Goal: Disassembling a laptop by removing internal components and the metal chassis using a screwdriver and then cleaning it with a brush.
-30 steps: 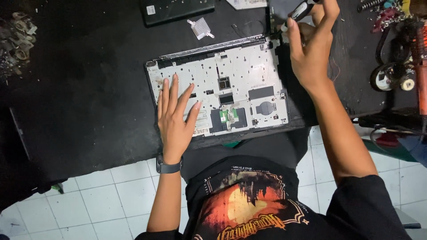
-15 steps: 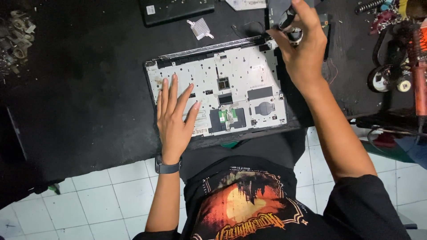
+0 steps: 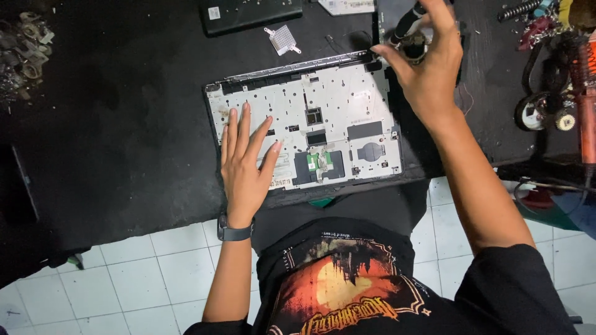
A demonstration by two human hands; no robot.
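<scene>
Right hand (image 3: 428, 74): grip closed around a dark-handled tool (image 3: 406, 23) at the far right; left hand (image 3: 245, 164): fingers spread flat on the opened laptop shell (image 3: 335, 102), mid-table (image 3: 112, 124); risks, judged: tool slipping onto exposed parts; shell shifting if palm lifts; small mesh piece (image 3: 283, 38) nearby easily knocked.

Electronics repair workshop: gutted laptop shell (image 3: 304, 124), soldering gear (image 3: 583, 105), black bench (image 3: 112, 124).

— What's under the left hand (image 3: 243, 162)?
— An opened laptop shell (image 3: 310, 121), pale inner side up, flat on the black counter (image 3: 124, 124).
— And the right hand (image 3: 428, 68)?
— A dark-handled tool (image 3: 406, 23), possibly a screwdriver.
</scene>
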